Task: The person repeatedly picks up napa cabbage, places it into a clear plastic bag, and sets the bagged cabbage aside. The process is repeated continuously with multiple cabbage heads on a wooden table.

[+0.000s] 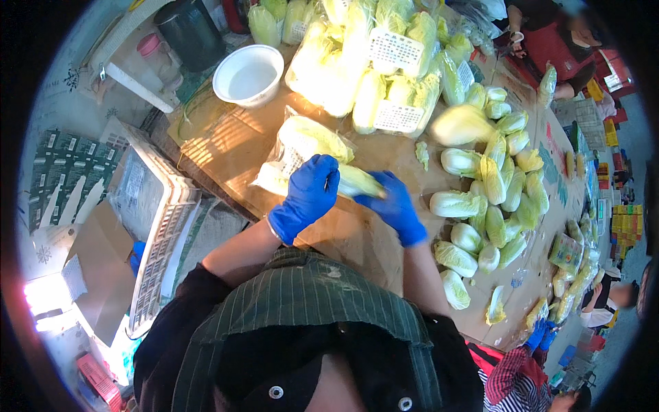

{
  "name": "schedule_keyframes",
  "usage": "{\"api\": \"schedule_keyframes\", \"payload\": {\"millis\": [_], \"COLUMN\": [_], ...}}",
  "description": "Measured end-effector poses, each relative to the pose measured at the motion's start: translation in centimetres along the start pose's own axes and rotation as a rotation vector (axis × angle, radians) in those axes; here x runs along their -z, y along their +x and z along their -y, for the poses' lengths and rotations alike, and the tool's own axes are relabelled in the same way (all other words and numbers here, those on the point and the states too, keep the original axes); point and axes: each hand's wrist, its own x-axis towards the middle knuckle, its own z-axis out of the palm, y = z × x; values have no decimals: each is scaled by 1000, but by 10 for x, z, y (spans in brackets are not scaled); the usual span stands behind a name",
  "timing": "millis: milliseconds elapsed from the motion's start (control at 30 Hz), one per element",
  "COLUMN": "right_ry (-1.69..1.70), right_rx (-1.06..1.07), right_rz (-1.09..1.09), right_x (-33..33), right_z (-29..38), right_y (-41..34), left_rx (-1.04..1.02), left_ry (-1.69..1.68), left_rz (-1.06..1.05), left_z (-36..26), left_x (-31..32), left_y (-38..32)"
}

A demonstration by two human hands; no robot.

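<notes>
Both my hands wear blue gloves over the cardboard-covered table. My left hand (313, 193) has its fingers curled at the mouth of a clear plastic bag (280, 162) that bears printed writing and holds napa cabbages (314, 136). My right hand (388, 198) is blurred and closes on the leafy end of another small napa cabbage (358, 181), whose other end lies at the bag's opening, partly behind my left hand. To the right lies a loose heap of small napa cabbages (494, 180). Filled, labelled bags of napa cabbage (396, 100) stand behind the bag.
A white bowl (248, 77) sits at the back left near a dark bin (190, 33). A plastic crate (170, 206) stands left of the table. Leaf scraps (422, 154) lie on the cardboard. A co-worker's gloved hands (540, 333) are at the lower right; another person (556, 46) is across the table.
</notes>
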Motion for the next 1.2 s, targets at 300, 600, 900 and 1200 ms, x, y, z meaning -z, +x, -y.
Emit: {"api": "schedule_keyframes", "payload": {"millis": [300,600,900,1200], "right_ry": [-123,55,150,246], "right_rx": [-34,-175,129,58], "right_rz": [-2,-21,9,-84], "right_x": [-29,-40,-72,-72], "right_z": [4,1,4,-12], "right_y": [25,26,50,68], "left_rx": [425,-84,-60,704], "left_ry": [-28,347,-30,-965], "left_rz": [-125,62,226,58], "left_z": [18,42,22,146], "left_x": [84,17,41,67], "left_y": [66,3,18,22]}}
